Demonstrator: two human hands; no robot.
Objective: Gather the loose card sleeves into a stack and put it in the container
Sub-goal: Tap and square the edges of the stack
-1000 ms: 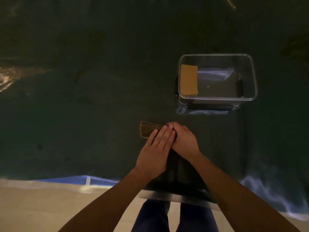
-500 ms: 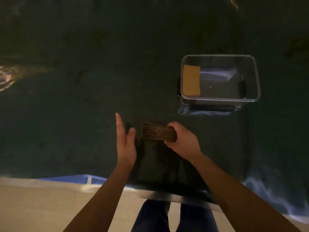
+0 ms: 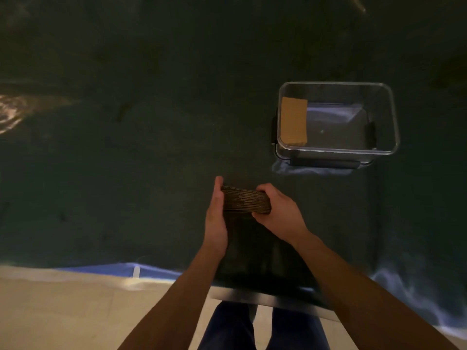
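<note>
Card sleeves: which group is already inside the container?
The tan pile lying at the clear container's left end; the darker stack is between both hands, outside it.

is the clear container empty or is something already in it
Not empty: one tan piece leans at the left end inside the clear container; otherwise bare.

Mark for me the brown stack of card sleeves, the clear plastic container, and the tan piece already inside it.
brown stack of card sleeves (image 3: 246, 201): head view, its near layered edge.
clear plastic container (image 3: 336, 150): head view, near rim.
tan piece (image 3: 294, 120): head view, middle of its flat face.
</note>
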